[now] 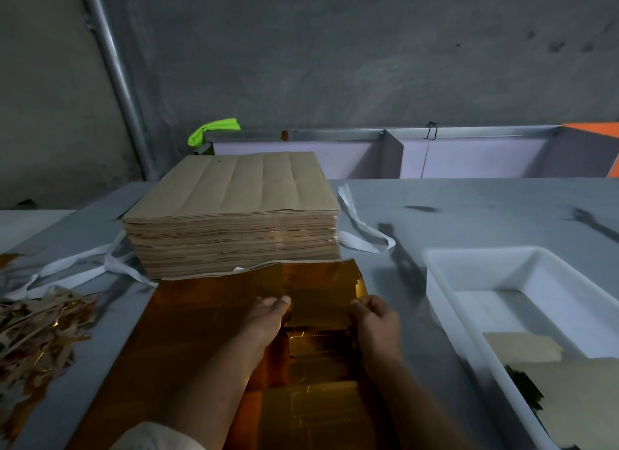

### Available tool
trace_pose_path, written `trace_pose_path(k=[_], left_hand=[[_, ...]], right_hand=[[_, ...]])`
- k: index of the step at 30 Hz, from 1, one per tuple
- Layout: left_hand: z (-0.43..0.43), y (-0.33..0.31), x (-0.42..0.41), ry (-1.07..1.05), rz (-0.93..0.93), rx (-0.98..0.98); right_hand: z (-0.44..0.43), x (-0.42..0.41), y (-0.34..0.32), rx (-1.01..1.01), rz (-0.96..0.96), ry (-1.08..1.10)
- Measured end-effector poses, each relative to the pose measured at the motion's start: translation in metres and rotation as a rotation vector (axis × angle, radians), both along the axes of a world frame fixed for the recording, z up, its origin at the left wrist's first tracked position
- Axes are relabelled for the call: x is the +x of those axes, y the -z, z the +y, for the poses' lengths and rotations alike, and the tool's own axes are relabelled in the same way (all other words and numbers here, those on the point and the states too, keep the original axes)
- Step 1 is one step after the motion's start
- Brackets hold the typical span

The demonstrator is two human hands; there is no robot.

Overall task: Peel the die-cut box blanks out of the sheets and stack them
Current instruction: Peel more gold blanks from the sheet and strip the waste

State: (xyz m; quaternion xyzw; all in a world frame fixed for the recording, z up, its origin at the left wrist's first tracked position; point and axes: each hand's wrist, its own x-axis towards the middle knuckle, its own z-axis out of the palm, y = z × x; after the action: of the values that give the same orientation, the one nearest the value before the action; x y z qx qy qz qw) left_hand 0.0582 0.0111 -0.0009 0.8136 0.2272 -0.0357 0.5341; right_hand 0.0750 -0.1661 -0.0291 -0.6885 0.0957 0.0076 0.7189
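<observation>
Head: both hands pinch box blank on gold sheet.

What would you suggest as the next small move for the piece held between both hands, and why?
Probably lift the blank up and clear of the gold sheet. The left hand and right hand each pinch one side edge of it, and it looks raised but not yet free. The white tub on the right already holds flat pieces.

Your view is dim and soft; before the paper stack the gold sheet glints, and behind that stack the pipe bows.
</observation>
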Motion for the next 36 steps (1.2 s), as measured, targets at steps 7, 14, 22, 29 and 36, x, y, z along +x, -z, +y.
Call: trace_pose_path(k=[7,14,22,29,36], left_hand=[[0.001,-0.001,-0.005,0.030,-0.010,0.027],[0.001,-0.005,-0.009,-0.023,-0.043,-0.029],[-0.012,-0.020,0.008,-0.146,0.150,-0.159],[-0.015,-0.020,0.025,-0.168,0.198,-0.185],[-0.017,-0.026,0.030,-0.193,0.229,-0.218]], right_hand=[[-0.001,0.004,0.001,0.021,-0.003,0.010],[-0.005,0.003,0.001,0.135,-0.023,0.028],[-0.008,-0.003,-0.007,0.217,-0.026,-0.026],[-0.006,-0.005,-0.009,0.207,-0.046,-0.047],[-0.005,-0.006,-0.011,0.250,-0.048,-0.050]])
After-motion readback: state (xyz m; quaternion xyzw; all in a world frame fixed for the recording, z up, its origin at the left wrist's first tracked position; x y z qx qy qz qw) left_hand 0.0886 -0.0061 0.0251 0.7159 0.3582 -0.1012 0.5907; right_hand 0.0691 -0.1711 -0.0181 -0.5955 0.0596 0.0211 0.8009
